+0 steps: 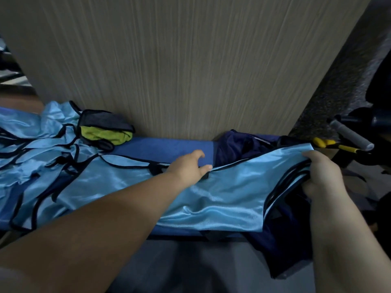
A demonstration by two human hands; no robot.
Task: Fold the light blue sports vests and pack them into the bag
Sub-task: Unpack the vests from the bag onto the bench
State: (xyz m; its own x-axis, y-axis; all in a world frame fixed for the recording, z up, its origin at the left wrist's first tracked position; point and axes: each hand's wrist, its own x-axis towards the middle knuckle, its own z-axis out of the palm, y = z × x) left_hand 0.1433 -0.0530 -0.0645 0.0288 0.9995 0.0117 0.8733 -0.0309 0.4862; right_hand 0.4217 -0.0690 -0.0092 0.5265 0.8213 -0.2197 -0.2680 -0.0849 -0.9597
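Head view: packing judged underway; right hand (323, 176) clamps the light blue vest (222, 187) at the navy bag (283, 240), mat (165, 149) right edge; left hand (188, 166) on far hem, grip indeterminate; next, feed vest inside

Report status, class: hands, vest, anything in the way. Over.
Right hand grips vest end, at the bag. Left hand on vest's far edge, grip unclear. Vest stretched out, not in bag. Pile lies left, out of the way.

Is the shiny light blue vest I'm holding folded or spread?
Spread: the light blue vest lies flat over the blue surface; right hand grips one end.
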